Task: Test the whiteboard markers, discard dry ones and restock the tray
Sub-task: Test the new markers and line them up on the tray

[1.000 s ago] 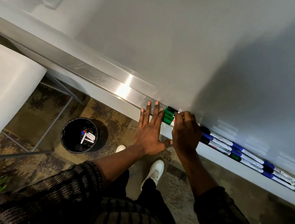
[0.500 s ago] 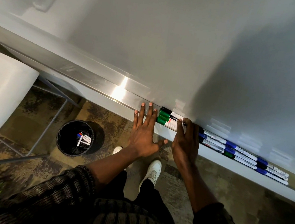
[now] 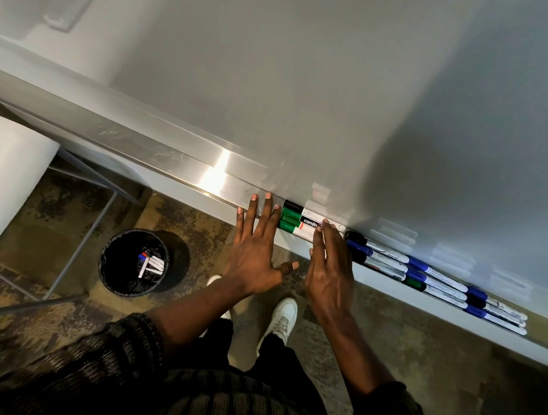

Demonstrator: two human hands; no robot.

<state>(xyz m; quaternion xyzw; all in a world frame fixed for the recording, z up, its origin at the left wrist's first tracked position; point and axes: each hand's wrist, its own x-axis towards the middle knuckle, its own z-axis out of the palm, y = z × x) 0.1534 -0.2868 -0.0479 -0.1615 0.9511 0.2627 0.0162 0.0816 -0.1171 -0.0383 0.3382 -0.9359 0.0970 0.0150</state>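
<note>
Both hands are flat and open, w/ fingers spread; neither holds anything. The left hand [image 3: 253, 253] rests w/ its fingertips on the tray [image 3: 200, 177], just beside the capped ends of the markers [image 3: 301, 222], maybe touching the green caps. The right hand [image 3: 329, 269] lies over the same group from the other side, its fingertips on the marker bodies near the "camlin" label.

The markers lie in the tray at the foot of the whiteboard [image 3: 316, 74], in rows end to end. The group between the hands has one black cap and two green; farther along the tray, away from the left hand, come more rows w/ blue, black and green caps. The left part of the tray is bare metal.

Below the tray, on the floor [image 3: 57, 215], stands a black bin [image 3: 112, 277] w/ several markers inside, probably the dry ones.

My judgement: testing and discarding look done, and this is the restock step, i.e. squaring the rows. Next move needs a light push along the tray so the ends line up, w/o rolling a marker over the front lip.
</note>
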